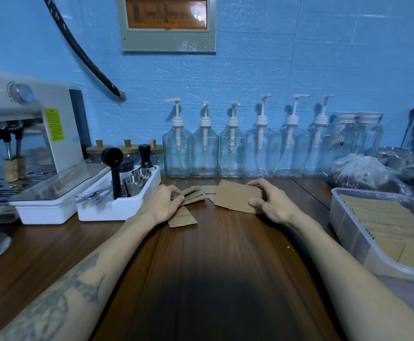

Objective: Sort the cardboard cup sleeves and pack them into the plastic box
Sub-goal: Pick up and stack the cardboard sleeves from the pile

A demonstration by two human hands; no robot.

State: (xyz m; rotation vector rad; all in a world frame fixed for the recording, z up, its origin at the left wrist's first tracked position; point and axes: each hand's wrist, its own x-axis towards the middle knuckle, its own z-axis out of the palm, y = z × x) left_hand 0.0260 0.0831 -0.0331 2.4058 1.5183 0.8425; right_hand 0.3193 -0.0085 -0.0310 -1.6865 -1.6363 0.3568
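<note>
Right hand pinches flat corrugated sleeve stack; left hand apparently grips loose sleeves.

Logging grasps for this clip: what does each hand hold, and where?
Right hand grips a sleeve stack by its right end. Left hand pinches loose sleeves at their left ends.

Dark wood-grain counter is seen running to a blue wall. Loose cardboard sleeves are spread flat on it, under and just beside the left hand's grip. A sleeve stack is pinched by the right hand. Plastic box, part-filled w/ sleeves, is set right of that grip. White tray and espresso machine are placed left; pump bottles are lined up beyond.
</note>
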